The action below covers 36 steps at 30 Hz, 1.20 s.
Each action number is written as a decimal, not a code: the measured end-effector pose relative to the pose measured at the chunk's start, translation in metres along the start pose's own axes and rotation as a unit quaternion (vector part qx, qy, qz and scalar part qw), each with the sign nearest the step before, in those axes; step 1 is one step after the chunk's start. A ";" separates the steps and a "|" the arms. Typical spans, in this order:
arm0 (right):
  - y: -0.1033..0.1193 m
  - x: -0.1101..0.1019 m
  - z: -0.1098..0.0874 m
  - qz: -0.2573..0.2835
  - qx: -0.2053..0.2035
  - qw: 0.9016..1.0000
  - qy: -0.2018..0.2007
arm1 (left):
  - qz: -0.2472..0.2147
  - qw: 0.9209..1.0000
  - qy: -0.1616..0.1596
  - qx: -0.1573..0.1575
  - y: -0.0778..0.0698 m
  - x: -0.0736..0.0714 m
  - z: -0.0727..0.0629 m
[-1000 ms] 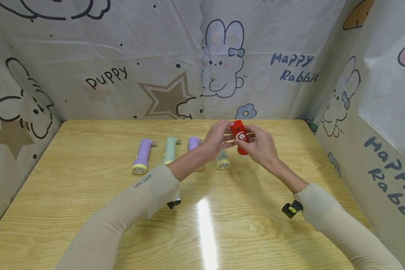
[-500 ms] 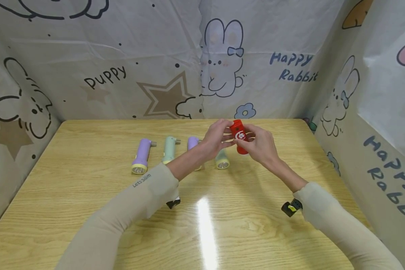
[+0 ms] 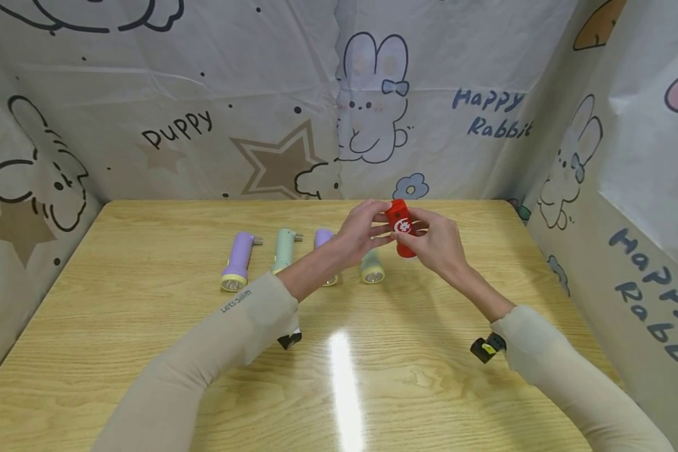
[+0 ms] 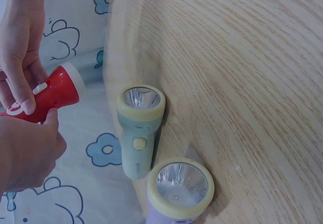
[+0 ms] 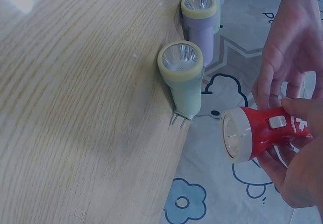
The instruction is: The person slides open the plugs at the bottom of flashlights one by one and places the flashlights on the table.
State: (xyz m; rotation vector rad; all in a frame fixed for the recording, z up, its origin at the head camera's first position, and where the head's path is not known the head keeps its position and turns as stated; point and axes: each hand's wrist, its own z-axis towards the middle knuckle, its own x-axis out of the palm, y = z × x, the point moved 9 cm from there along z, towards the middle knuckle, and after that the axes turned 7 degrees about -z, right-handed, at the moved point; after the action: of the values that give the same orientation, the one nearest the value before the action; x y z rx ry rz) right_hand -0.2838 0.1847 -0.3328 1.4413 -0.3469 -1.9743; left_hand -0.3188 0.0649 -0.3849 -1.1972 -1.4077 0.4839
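A red flashlight with a white rim and a white sliding switch is held above the back of the table. My right hand pinches its body between thumb and fingers. From the other side my left hand grips it, the thumb lying along the red body in the left wrist view. The lens faces down toward the table, and a white emblem shows on the handle. Just below and left of it lies a green flashlight, partly hidden behind the left hand.
More flashlights lie in a row to the left: a purple one, a green one and another purple one partly behind the left forearm. Metal plug prongs stick out of the nearest green one. Printed cloth walls enclose the wooden table.
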 end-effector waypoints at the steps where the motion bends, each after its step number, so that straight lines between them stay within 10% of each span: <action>1: 0.000 0.000 0.000 0.001 -0.001 1.000 0.000 | -0.004 1.000 0.002 -0.002 0.000 0.000 0.000; 36: 0.007 -0.001 -0.001 -0.022 -0.040 0.999 -0.013 | -0.017 1.000 0.011 -0.021 0.002 -0.001 0.001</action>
State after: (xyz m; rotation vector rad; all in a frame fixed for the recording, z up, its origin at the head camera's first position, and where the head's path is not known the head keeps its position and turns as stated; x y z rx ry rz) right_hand -0.2800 0.1800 -0.3287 1.3866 -0.2468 -2.0202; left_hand -0.3194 0.0655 -0.3873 -1.2065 -1.4225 0.4183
